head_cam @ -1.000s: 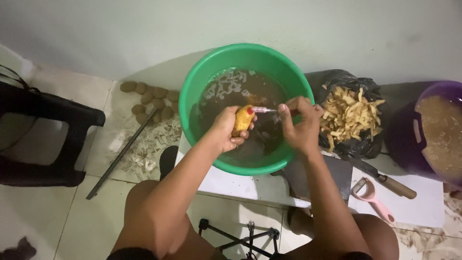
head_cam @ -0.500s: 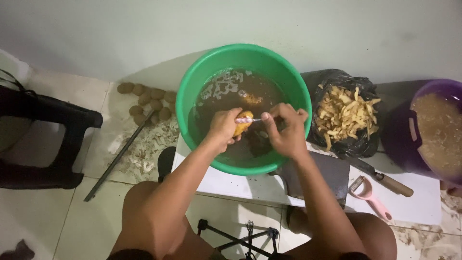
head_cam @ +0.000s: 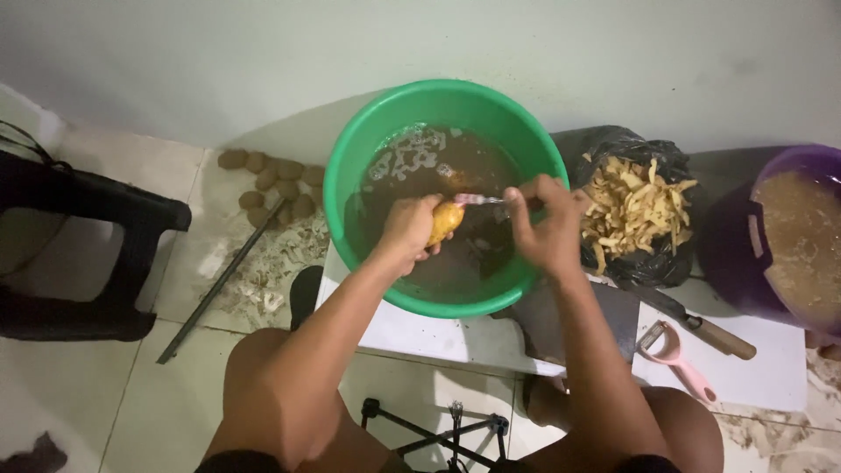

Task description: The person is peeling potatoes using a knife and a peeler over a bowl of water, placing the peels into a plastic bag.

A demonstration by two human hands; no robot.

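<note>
Potato (head_cam: 445, 220) gripped in closed left hand (head_cam: 407, 231), right hand (head_cam: 545, 229) clenching peeler (head_cam: 478, 200)

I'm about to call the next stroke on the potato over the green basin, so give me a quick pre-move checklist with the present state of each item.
1. Left hand has a firm grip on the potato: ok, fingers wrap it.
2. Right hand holds the peeler: ok, its tip meets the potato's top end.
3. Potato is above the green basin: ok, held over the murky water.
4. Left fingertips clear of the blade: cannot tell, they are hidden behind the potato.
5. Black bag of peelings within reach: ok, beside the basin on the right.
6. Spare pink peeler and knife out of the way: ok, on the white board, apart from both hands.
</note>
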